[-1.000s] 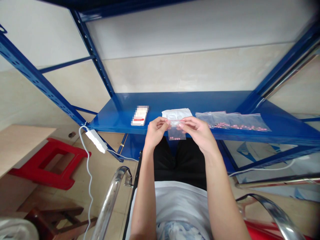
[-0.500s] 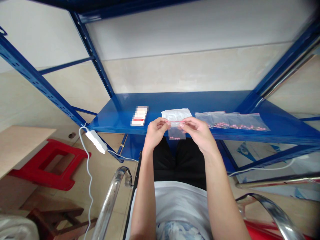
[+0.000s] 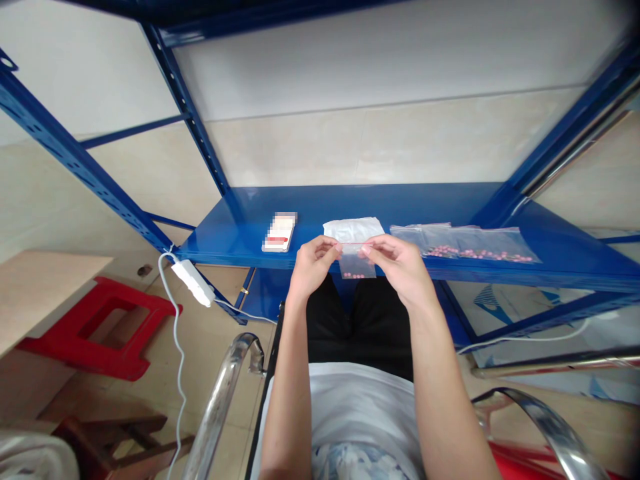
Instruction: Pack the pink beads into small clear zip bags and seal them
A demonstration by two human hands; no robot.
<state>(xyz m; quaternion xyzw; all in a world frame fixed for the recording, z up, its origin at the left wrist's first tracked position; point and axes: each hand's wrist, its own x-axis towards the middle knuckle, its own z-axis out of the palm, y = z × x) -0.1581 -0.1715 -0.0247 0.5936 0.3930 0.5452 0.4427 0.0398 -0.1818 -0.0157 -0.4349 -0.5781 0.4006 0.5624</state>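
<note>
Floor clutter comes first at the far left: a red stool (image 3: 95, 327), then a white power strip (image 3: 193, 283) hanging at the corner of the blue shelf (image 3: 425, 203), its cord trailing down. On the shelf, a small box (image 3: 279, 233) lies flat, well apart from the hands.

Next is the left hand (image 3: 311, 267), closed in a pinch on the top left corner of a small clear bag (image 3: 356, 265). The bag hangs upright between the two hands, just in front of the shelf edge and above the person's lap, with a few pink pieces settled at its bottom. Behind it, on the shelf, lies a flat stack of empty bags (image 3: 353, 229). The right hand (image 3: 400, 270) is closed in a matching pinch on the top right corner, so both thumbs and forefingers meet along the bag's mouth.

Judging from those grips, the step in hand is work on the seal strip at the top. Whether the mouth is pressed shut or parted is too small to tell. Any further move along that strip calls for level pinches and an upright bag, so the pieces stay low.

Farthest right, filled bags (image 3: 470, 245) lie in a row on the shelf, pink pieces showing through.
</note>
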